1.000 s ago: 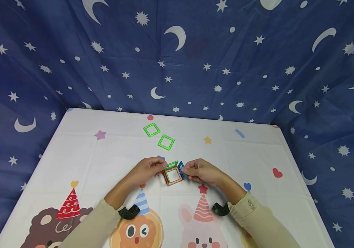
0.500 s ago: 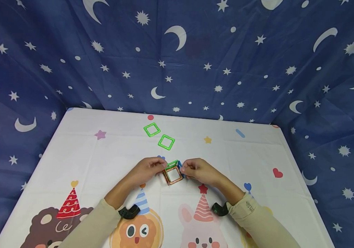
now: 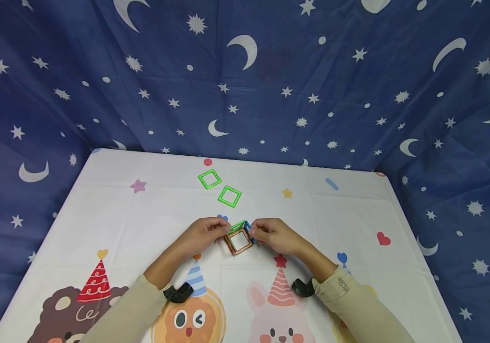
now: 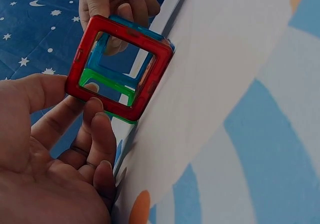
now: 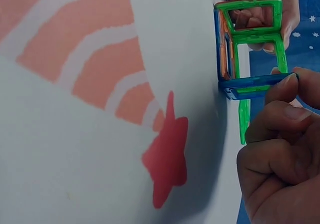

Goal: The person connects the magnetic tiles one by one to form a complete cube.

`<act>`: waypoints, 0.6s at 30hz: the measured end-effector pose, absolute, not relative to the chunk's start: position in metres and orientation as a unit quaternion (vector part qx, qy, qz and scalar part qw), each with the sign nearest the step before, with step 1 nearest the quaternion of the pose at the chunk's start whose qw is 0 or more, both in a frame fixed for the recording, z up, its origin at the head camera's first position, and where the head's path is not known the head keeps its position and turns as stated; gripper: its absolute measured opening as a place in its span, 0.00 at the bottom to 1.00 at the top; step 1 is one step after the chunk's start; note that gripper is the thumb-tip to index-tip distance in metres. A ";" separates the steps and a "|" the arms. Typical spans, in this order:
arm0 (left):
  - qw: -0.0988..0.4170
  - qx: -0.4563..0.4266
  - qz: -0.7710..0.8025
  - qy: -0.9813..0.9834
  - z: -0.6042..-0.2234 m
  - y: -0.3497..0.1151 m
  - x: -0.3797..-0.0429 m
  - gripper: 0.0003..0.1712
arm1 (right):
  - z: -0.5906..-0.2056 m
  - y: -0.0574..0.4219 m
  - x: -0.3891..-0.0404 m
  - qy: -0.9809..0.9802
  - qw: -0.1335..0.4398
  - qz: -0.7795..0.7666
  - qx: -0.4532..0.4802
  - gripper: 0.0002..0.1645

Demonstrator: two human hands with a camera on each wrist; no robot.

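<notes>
While left fingers [image 4: 102, 139] pinch a red frame [image 4: 81, 56], right fingers [image 5: 282, 91] seemingly pinch a blue frame [image 5: 255, 80].

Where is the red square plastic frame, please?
In the left wrist view, the red frame is left of centre, pinched by the left hand, opposite the blue square plastic frame.

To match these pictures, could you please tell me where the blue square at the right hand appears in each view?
Head: blue square, below centre.
Left wrist: blue square, upper left, behind red square.
Right wrist: blue square, right of centre.
Shared landmark: the right hand.
</notes>
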State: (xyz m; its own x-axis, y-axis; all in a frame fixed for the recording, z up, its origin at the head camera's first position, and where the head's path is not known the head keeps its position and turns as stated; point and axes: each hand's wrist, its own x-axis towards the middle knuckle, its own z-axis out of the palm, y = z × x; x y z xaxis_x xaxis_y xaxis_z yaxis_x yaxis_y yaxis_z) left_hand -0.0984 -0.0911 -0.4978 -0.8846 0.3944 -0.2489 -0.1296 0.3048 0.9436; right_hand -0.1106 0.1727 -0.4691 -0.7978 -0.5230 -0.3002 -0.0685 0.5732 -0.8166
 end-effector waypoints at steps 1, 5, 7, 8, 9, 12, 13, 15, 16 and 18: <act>0.225 0.085 0.583 0.776 -0.498 -0.091 -0.098 0.14 | -0.469 0.173 -0.111 0.847 0.265 -0.425 -0.177 0.15; 0.227 0.087 0.582 0.776 -0.498 -0.092 -0.098 0.13 | -0.470 0.173 -0.114 0.854 0.255 -0.410 -0.193 0.14; 0.227 0.090 0.580 0.777 -0.497 -0.092 -0.098 0.12 | -0.470 0.172 -0.115 0.858 0.247 -0.401 -0.203 0.14; 0.227 0.091 0.578 0.779 -0.497 -0.092 -0.098 0.12 | -0.470 0.172 -0.116 0.861 0.242 -0.395 -0.209 0.14; 0.227 0.093 0.576 0.780 -0.497 -0.093 -0.098 0.11 | -0.470 0.172 -0.117 0.864 0.237 -0.390 -0.215 0.14; 0.226 0.097 0.569 0.785 -0.497 -0.093 -0.098 0.10 | -0.470 0.170 -0.118 0.870 0.218 -0.378 -0.228 0.15; 0.226 0.099 0.568 0.785 -0.497 -0.093 -0.098 0.10 | -0.470 0.170 -0.119 0.874 0.210 -0.374 -0.230 0.16; 0.226 0.100 0.566 0.786 -0.497 -0.094 -0.098 0.10 | -0.470 0.169 -0.119 0.880 0.195 -0.370 -0.225 0.16; 0.226 0.100 0.565 0.787 -0.497 -0.094 -0.098 0.10 | -0.471 0.168 -0.119 0.883 0.189 -0.369 -0.218 0.16; 0.227 0.100 0.561 0.790 -0.496 -0.093 -0.098 0.10 | -0.472 0.168 -0.119 0.886 0.183 -0.375 -0.200 0.16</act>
